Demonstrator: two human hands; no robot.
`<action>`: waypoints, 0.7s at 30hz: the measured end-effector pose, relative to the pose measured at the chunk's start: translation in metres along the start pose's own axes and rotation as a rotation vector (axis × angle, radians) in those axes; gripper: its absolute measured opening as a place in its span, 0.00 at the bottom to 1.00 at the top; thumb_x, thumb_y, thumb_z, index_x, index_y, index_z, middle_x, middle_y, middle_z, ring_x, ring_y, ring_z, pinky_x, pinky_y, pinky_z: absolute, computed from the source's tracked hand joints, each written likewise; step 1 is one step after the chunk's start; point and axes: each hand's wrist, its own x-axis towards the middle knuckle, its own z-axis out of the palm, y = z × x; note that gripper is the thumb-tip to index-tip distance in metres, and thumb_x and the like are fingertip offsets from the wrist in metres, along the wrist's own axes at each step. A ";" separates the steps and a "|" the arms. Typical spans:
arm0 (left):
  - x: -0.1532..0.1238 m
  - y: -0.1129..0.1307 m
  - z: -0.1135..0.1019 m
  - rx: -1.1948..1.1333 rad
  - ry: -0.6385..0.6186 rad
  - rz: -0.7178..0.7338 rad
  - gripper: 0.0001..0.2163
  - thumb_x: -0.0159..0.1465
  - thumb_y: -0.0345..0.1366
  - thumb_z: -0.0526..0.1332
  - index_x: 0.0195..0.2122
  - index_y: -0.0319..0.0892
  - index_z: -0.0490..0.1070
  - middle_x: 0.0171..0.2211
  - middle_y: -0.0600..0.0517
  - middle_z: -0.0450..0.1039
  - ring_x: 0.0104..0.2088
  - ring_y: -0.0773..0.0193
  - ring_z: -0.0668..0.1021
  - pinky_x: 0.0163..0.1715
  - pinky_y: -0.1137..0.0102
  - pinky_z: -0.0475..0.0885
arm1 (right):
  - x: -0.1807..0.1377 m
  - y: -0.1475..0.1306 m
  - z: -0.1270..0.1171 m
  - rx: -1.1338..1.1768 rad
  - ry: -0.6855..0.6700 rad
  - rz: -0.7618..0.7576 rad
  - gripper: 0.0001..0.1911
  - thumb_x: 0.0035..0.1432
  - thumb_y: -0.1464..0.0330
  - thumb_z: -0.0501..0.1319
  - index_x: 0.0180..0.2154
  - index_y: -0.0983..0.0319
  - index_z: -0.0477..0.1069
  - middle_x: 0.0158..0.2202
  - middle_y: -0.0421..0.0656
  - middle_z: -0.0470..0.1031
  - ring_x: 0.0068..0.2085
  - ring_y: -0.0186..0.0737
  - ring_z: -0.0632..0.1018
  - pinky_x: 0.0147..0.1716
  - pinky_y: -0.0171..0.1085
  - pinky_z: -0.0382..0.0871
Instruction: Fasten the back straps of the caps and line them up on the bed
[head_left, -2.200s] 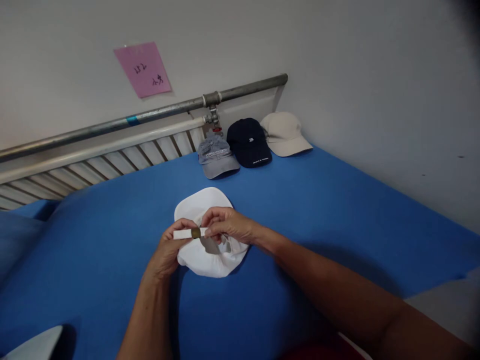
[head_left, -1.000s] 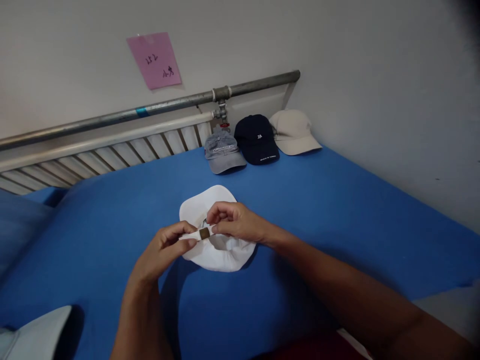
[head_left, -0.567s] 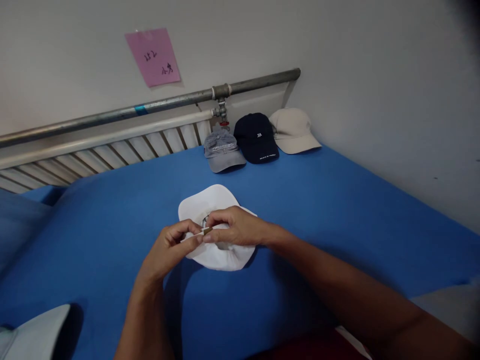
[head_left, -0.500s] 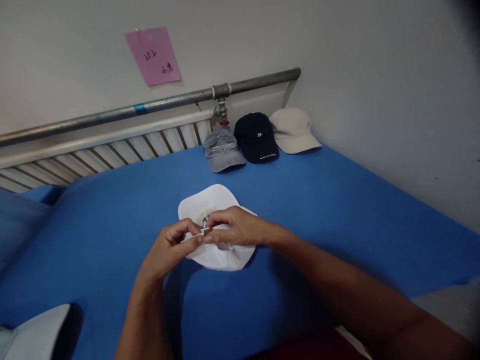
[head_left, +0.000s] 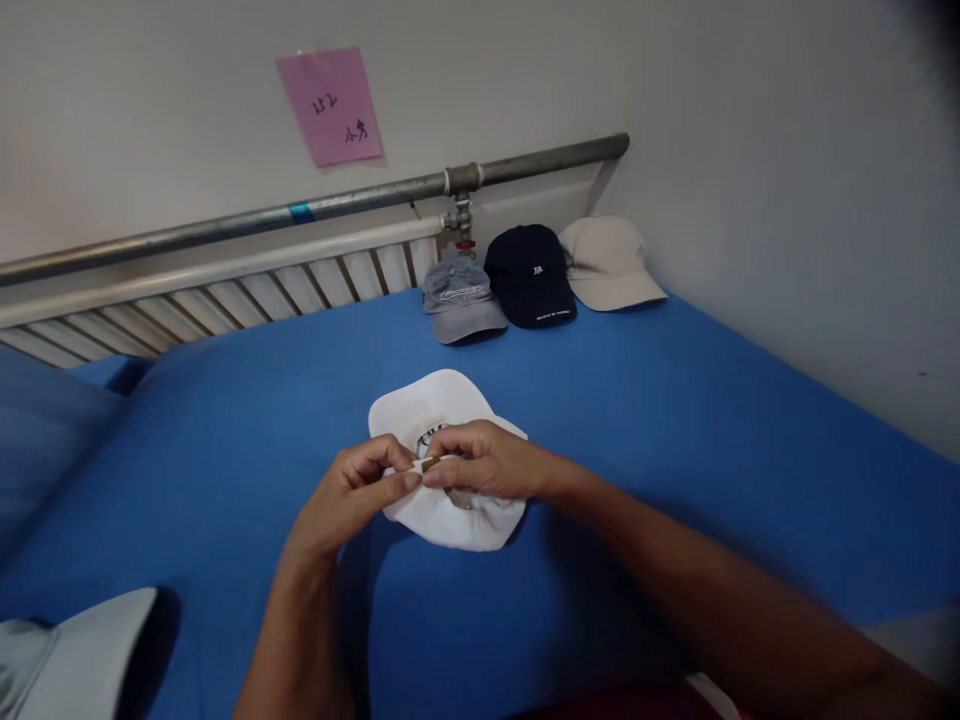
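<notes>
A white cap [head_left: 457,525] lies on the blue surface in front of me, its brim pointing away and to the left. Both hands pinch the strap at its back opening, where a small brownish buckle or clasp [head_left: 430,464] shows between my fingertips. My left hand [head_left: 352,490] grips the strap from the left with thumb and fingers. From the right, my right hand [head_left: 491,462] pinches it by the clasp, close against the left fingertips. Dark lettering shows inside the cap behind my fingers. The exact shape of the clasp is too small to tell.
At the back stand a grey cap [head_left: 461,298], a black cap [head_left: 531,275] and a beige cap [head_left: 611,263] in a row. Behind them run a radiator [head_left: 300,290] and a metal pipe [head_left: 360,196]. Another pale cap [head_left: 90,650] lies at the lower left.
The whole scene has shifted slightly right in view. The hands keep their pinch on the strap; the brownish clasp is turned a little and more of the lettering inside the cap shows.
</notes>
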 end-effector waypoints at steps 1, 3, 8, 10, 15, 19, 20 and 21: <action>0.000 0.000 0.000 -0.004 -0.002 0.006 0.11 0.57 0.40 0.67 0.25 0.40 0.69 0.25 0.54 0.71 0.27 0.69 0.71 0.28 0.74 0.64 | 0.000 0.001 0.001 0.024 0.000 0.005 0.13 0.53 0.61 0.64 0.28 0.64 0.69 0.22 0.35 0.66 0.25 0.27 0.65 0.26 0.30 0.58; 0.000 0.000 0.000 -0.010 0.001 0.013 0.11 0.57 0.40 0.67 0.25 0.40 0.68 0.25 0.53 0.71 0.28 0.68 0.71 0.28 0.74 0.64 | 0.002 0.003 0.004 0.053 0.005 0.009 0.14 0.53 0.60 0.65 0.27 0.64 0.68 0.21 0.34 0.64 0.23 0.26 0.63 0.24 0.30 0.57; -0.002 0.001 -0.002 -0.010 -0.003 -0.002 0.11 0.56 0.40 0.67 0.25 0.39 0.68 0.26 0.53 0.70 0.28 0.67 0.70 0.28 0.73 0.64 | 0.004 0.010 0.010 0.161 0.020 0.020 0.16 0.52 0.58 0.66 0.26 0.63 0.65 0.18 0.32 0.61 0.20 0.25 0.61 0.20 0.29 0.54; -0.002 0.001 -0.002 -0.015 -0.013 -0.006 0.11 0.57 0.40 0.67 0.25 0.39 0.69 0.25 0.53 0.70 0.27 0.68 0.70 0.27 0.73 0.63 | 0.005 0.012 0.013 0.215 0.024 0.046 0.17 0.51 0.58 0.66 0.26 0.62 0.64 0.17 0.32 0.60 0.19 0.25 0.60 0.19 0.29 0.53; 0.001 -0.001 -0.003 -0.034 -0.004 -0.016 0.11 0.57 0.40 0.66 0.26 0.39 0.68 0.23 0.55 0.68 0.24 0.70 0.67 0.25 0.75 0.62 | 0.008 0.014 0.013 0.141 0.094 0.012 0.16 0.52 0.59 0.65 0.24 0.63 0.64 0.17 0.33 0.61 0.20 0.26 0.60 0.20 0.30 0.53; 0.004 -0.002 -0.002 -0.093 -0.009 -0.062 0.11 0.56 0.38 0.68 0.31 0.41 0.67 0.23 0.57 0.67 0.22 0.72 0.66 0.22 0.77 0.60 | 0.008 0.010 0.010 0.029 0.159 -0.029 0.15 0.53 0.62 0.63 0.23 0.63 0.64 0.20 0.34 0.63 0.23 0.27 0.62 0.23 0.30 0.56; 0.004 -0.002 -0.001 -0.118 -0.018 -0.070 0.11 0.56 0.38 0.68 0.34 0.42 0.67 0.24 0.58 0.67 0.22 0.73 0.66 0.22 0.77 0.60 | 0.007 0.008 0.010 -0.007 0.159 -0.037 0.14 0.53 0.62 0.63 0.23 0.63 0.64 0.21 0.35 0.63 0.24 0.28 0.63 0.24 0.30 0.56; 0.005 -0.001 -0.001 -0.136 -0.025 -0.075 0.12 0.55 0.37 0.69 0.36 0.42 0.67 0.24 0.58 0.68 0.23 0.72 0.67 0.22 0.78 0.60 | 0.005 0.006 0.009 -0.043 0.160 -0.043 0.14 0.53 0.62 0.64 0.23 0.63 0.65 0.22 0.35 0.64 0.25 0.28 0.64 0.25 0.30 0.57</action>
